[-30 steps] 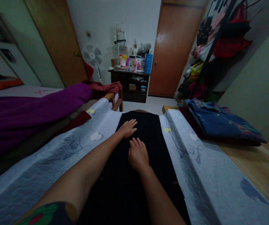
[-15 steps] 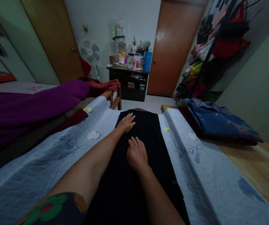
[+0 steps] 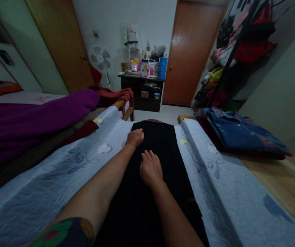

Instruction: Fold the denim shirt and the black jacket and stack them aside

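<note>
A long black cloth (image 3: 162, 144) lies spread over a light grey patterned sheet (image 3: 209, 192). Near the far left part of the black cloth, my left hand (image 3: 135, 137) has its fingers curled in; whatever is between them is too small to make out. Closer to me and a little to the right, my right hand (image 3: 151, 167) rests flat on the same cloth, palm down, holding nothing.
Folded denim clothing (image 3: 242, 132) is stacked on the right over a wooden surface (image 3: 270, 175). A purple blanket (image 3: 41, 116) heaps up on the left. Beyond stand a fan (image 3: 101, 59), a dark cabinet (image 3: 139, 92) and a brown door (image 3: 185, 55).
The fingers of my left hand, stretched out before, are now curled in. My right hand stays in place on the cloth. The view has shifted slightly.
</note>
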A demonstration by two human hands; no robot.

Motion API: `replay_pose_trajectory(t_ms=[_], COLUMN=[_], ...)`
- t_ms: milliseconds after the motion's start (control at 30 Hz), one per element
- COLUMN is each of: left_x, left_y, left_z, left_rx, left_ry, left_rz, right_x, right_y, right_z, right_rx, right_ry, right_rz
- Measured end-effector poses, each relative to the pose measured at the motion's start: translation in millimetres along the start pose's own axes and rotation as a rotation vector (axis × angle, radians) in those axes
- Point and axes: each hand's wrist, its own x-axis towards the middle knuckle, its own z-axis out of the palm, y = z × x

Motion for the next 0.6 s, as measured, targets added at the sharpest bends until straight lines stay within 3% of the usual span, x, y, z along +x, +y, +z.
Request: replay_pose_trajectory(t_ms=[600], left_x=[24.6], left_y=[-23.1], left_z=[18.7], left_rx=[-0.213], left_ry=[-0.023], left_rz=[-0.051], right_x=[0.7], right_y=[2.5], right_z=[4.5], right_rx=[-0.012], right_ry=[0.032], right_rz=[-0.026])
